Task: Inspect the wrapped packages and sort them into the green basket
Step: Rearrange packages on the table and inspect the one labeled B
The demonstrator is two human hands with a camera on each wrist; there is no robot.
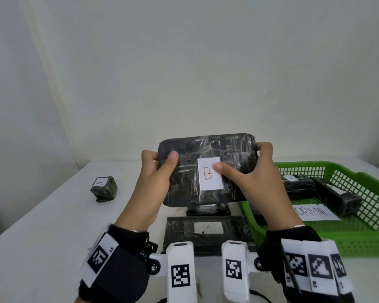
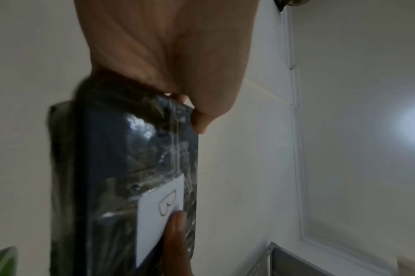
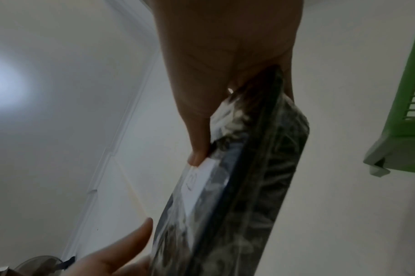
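A flat black package (image 1: 206, 149) wrapped in clear film, with a white label marked B, is held up above the table, its labelled face toward me. My left hand (image 1: 155, 171) grips its left end, thumb on the front. My right hand (image 1: 247, 171) grips its right end, thumb on the label. In the left wrist view the package (image 2: 130, 168) shows edge-on under my left hand (image 2: 168, 65). The right wrist view shows the package (image 3: 256, 177) held by my right hand (image 3: 220, 74). The green basket (image 1: 359, 243) sits at the right and holds two black packages (image 1: 298, 184).
A small wrapped cube marked A (image 1: 104, 188) lies on the white table (image 1: 42, 237) at the left. A flat black package marked A (image 1: 206, 232) lies right below the held one. A paper reading NORMAL (image 1: 313, 212) lies in the basket. A white wall stands behind.
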